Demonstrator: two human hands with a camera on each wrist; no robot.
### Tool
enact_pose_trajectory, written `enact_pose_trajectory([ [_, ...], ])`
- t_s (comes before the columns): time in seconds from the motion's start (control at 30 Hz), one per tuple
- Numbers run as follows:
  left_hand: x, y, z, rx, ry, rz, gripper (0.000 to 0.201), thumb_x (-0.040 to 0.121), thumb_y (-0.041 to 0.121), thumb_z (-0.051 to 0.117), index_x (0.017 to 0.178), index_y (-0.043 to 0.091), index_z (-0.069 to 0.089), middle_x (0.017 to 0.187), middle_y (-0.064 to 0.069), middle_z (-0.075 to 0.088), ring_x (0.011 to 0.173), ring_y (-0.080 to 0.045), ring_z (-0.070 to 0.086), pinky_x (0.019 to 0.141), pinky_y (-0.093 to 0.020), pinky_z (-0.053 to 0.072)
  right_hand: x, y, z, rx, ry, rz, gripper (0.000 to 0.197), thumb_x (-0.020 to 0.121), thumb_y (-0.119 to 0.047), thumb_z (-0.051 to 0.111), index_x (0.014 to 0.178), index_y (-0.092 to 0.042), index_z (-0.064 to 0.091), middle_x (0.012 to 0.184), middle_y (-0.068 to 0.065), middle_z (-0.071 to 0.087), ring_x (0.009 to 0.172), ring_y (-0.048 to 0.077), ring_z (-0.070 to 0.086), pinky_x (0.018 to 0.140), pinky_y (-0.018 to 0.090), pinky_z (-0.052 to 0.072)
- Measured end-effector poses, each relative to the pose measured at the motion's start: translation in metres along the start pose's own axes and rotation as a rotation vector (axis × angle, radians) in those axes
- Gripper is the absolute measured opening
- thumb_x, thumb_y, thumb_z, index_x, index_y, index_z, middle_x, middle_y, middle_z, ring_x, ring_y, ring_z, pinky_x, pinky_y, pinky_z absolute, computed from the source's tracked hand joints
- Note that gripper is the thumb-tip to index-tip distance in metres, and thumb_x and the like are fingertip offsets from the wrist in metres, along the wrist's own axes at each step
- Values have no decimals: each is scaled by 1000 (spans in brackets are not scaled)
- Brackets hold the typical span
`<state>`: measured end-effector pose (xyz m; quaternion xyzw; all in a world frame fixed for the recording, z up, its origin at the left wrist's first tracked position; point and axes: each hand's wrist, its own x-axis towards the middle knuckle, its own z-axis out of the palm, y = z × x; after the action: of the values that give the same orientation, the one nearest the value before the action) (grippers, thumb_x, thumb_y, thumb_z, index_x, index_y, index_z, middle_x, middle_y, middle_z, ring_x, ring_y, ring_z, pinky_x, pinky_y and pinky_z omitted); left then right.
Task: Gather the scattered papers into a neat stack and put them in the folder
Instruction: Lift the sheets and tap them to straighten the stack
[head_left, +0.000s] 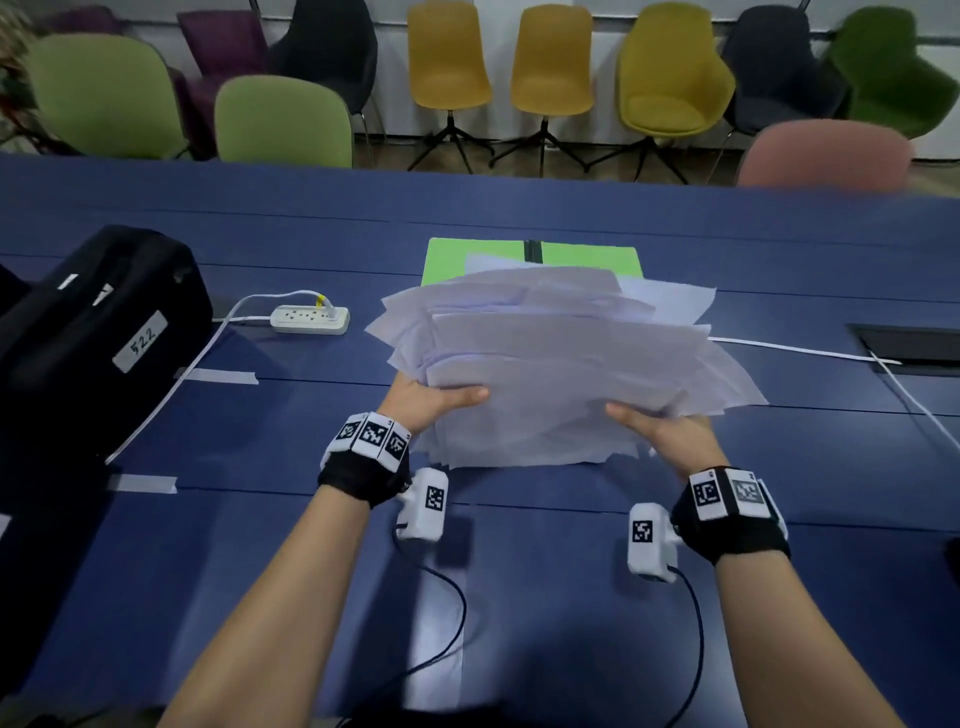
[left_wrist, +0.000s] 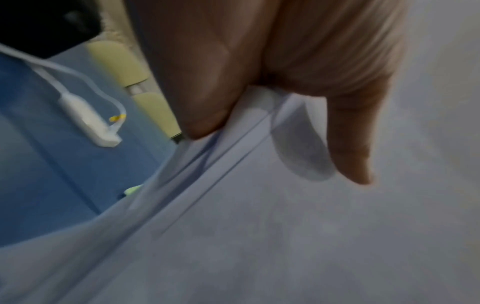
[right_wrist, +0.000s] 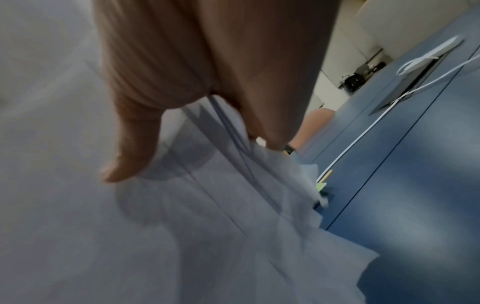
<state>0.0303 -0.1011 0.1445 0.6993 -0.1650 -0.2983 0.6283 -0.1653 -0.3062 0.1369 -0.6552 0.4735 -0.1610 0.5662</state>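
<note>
Both hands grip | thin white papers (head_left: 561, 364) fanned, uneven | green folder (head_left: 587, 257) flat

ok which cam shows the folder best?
Head view. The green folder lies open on the table behind the papers, its far edge and spine visible. Each wrist view catches only a small green sliver past the paper edges.

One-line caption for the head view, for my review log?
Both hands, left hand and right hand, grip a ragged pile of white paper sheets before a green folder.
</note>
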Motion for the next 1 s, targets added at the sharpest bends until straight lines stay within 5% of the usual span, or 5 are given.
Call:
enact_pose_trajectory([
  [0.33, 4, 17, 14, 365, -217, 65, 71, 69, 15, 84, 130, 9, 48, 118, 11, 55, 109, -4, 52, 76, 8, 35, -5, -15, 11, 323, -11, -188, 37, 73, 6, 75, 88, -24, 58, 85, -9, 64, 59, -14, 63, 54, 3, 47],
  [0.53, 8, 15, 4, 184, -7, 13, 38, 81, 16, 74, 115, 18, 59, 99, 11, 65, 89, -2, 62, 93, -19, 48, 3, -5, 6, 173, -82, -126, 38, 65, -12, 86, 98, -19, 68, 98, -3, 73, 93, 15, 69, 81, 40, 56],
  [0.67, 6, 13, 14, 115, 104, 168, 46, 84, 0, 67, 127, 7, 52, 113, -4, 63, 95, 3, 61, 90, -7, 46, 5, -6, 9, 127, -121, -136, 30, 74, -10, 79, 100, -21, 68, 103, -4, 70, 88, -2, 65, 90, 27, 50],
  [0.77, 10, 22, 17, 175, 113, 258, 39, 85, -2, 66, 112, 23, 52, 88, 25, 63, 74, 25, 56, 70, 3, 40, 7, -16, 9, 116, -13, -192, 18, 79, -9, 74, 96, -6, 70, 93, 5, 69, 61, -9, 62, 77, 14, 54],
  [1.0, 9, 18, 2, 257, 42, 148, 37, 79, 10, 75, 111, 17, 58, 113, -1, 65, 104, -13, 62, 89, -23, 47, 18, -46, 9, -24, -32, -340, 25, 77, -5, 75, 99, -11, 65, 85, 1, 67, 66, 1, 64, 63, 16, 51],
])
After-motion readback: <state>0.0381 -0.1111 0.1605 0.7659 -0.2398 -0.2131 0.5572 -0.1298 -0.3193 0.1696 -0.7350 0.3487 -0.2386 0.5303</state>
